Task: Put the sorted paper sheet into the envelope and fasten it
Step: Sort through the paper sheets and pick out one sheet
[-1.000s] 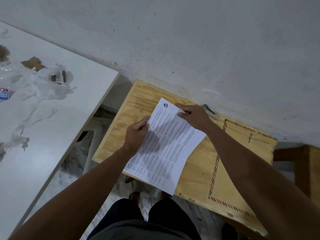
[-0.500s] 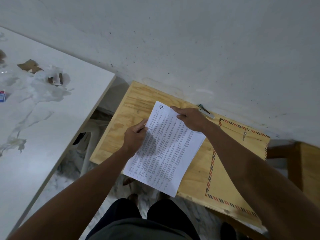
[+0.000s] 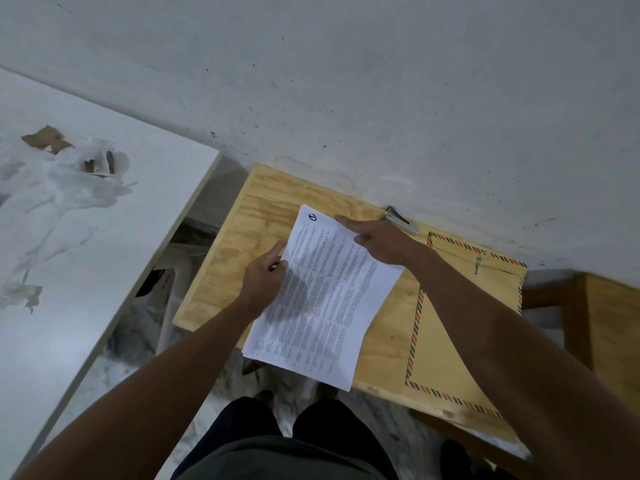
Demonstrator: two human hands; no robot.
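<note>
White printed paper sheets (image 3: 325, 299) sit between my hands: my left hand (image 3: 265, 282) pinches the stack's left edge, thumb on top, and my right hand (image 3: 377, 242) grips its upper right edge with the forefinger stretched along the top. The stack lies tilted over the plywood desk (image 3: 263, 216), its lower end hanging past the near edge above my knees. To the right, the brown envelope (image 3: 440, 344) with its striped border lies flat on the desk, partly under my right forearm. A stapler-like tool (image 3: 401, 220) rests by the wall. Further left stands a white desk (image 3: 166, 174) strewn with crumpled plastic (image 3: 69, 192).
</note>
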